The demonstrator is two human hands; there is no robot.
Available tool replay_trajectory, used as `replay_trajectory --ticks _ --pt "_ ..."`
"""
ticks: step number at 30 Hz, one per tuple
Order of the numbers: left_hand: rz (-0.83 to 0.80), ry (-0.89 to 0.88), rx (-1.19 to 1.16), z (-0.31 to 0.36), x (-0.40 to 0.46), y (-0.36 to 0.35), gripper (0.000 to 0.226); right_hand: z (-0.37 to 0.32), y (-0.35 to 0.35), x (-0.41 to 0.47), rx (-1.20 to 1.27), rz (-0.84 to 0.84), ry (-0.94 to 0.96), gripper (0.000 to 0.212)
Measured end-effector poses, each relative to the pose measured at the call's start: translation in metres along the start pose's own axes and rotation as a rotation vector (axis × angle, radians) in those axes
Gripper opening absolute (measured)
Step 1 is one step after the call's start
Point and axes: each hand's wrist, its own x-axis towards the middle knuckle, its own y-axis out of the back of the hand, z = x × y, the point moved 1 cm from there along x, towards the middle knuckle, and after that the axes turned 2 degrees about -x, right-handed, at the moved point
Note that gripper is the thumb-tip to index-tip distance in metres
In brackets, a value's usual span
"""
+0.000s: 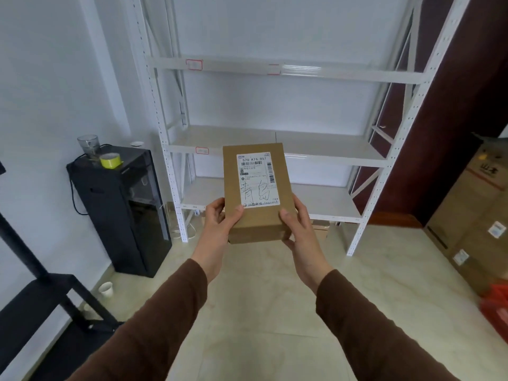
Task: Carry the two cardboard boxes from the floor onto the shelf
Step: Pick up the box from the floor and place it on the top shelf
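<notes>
A small brown cardboard box (258, 221) with a white shipping label on top is held in the air in front of me, at about the height of the middle board of the white metal shelf (316, 155). My left hand (220, 221) grips its near left corner, thumb on top. On the near right corner sits my right hand (295, 224), thumb on top as well. All the shelf boards I can see are bare. Only this one small box is in view.
A black water dispenser (121, 204) with a glass and a yellow tape roll on top stands left of the shelf. Large cardboard cartons (472, 215) and a red bag (494, 309) sit at the right. A black frame (41, 284) and a white cup (105, 289) are at lower left.
</notes>
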Motion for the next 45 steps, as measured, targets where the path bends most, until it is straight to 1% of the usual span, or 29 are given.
replay_trajectory --ticks 4,7,11,13,15,18,21,24,26,30,32,34,36,38,42,45 --pt "-0.008 -0.017 0.026 -0.005 0.088 -0.003 0.053 0.015 -0.004 0.088 0.005 0.030 -0.011 0.046" --pt "-0.005 -0.009 0.056 -0.001 0.156 -0.007 0.055 0.021 -0.008 0.159 0.018 0.035 -0.027 0.045" --pt "0.024 -0.041 0.048 0.020 0.241 -0.007 0.060 0.016 -0.026 0.252 0.033 -0.028 -0.023 0.047" --pt "0.050 -0.069 0.041 0.033 0.280 -0.002 0.061 0.013 -0.041 0.297 0.033 -0.066 -0.006 0.050" --pt "0.084 -0.108 0.041 0.045 0.317 0.007 0.062 0.009 -0.059 0.340 0.026 -0.107 0.011 0.058" --pt "0.122 -0.168 0.042 0.064 0.373 0.021 0.061 0.006 -0.088 0.402 0.015 -0.152 0.063 0.060" --pt "0.115 -0.219 0.031 0.086 0.431 0.039 0.052 0.003 -0.118 0.464 0.001 -0.166 0.123 0.066" --pt "0.100 -0.283 0.041 0.112 0.491 0.059 0.050 -0.006 -0.150 0.525 -0.016 -0.177 0.187 0.069" --pt "0.084 -0.314 0.062 0.129 0.532 0.072 0.051 -0.016 -0.172 0.566 -0.025 -0.172 0.232 0.071" --pt "0.054 -0.390 0.117 0.163 0.608 0.090 0.059 -0.036 -0.210 0.639 -0.044 -0.139 0.294 0.082" --pt "0.039 -0.426 0.114 0.181 0.643 0.092 0.058 -0.046 -0.225 0.671 -0.053 -0.143 0.339 0.080" --pt "0.032 -0.475 0.128 0.200 0.677 0.090 0.054 -0.060 -0.238 0.704 -0.066 -0.134 0.398 0.072" --pt "0.043 -0.530 0.130 0.221 0.711 0.090 0.048 -0.076 -0.251 0.739 -0.071 -0.138 0.443 0.067" --pt "0.067 -0.567 0.151 0.243 0.747 0.089 0.046 -0.092 -0.263 0.777 -0.096 -0.144 0.468 0.066" --pt "0.092 -0.638 0.284 0.274 0.823 0.093 0.050 -0.119 -0.282 0.853 -0.187 -0.180 0.492 0.063" --pt "0.134 -0.683 0.402 0.288 0.877 0.098 0.054 -0.131 -0.292 0.900 -0.289 -0.171 0.514 0.063"
